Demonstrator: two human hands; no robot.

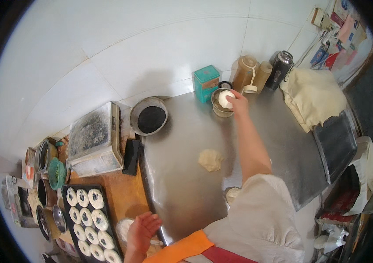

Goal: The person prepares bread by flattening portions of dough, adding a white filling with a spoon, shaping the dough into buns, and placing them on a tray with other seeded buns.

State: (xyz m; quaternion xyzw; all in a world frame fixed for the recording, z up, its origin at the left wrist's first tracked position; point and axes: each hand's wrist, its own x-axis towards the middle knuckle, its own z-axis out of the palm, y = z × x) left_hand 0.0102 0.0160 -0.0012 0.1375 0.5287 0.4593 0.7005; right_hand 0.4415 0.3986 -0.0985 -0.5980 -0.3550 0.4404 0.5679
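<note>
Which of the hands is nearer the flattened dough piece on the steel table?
Right. The right hand is over the small bowl beyond the flattened dough piece; the left hand is farther, near the black baking tray.

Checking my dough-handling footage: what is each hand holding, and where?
Right hand grips a white dough ball by its side, over a small bowl. Left hand holds nothing.

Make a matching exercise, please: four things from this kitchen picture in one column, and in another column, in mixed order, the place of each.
1. white ball
2. flattened dough piece
3. teal tin
4. black tray of topped rounds

a. by the wall, left of the small bowl
b. on the wooden counter, near the left hand
c. in the right hand, over the small bowl
d. on the middle of the steel table

Pairs: 1-c, 2-d, 3-a, 4-b
</note>
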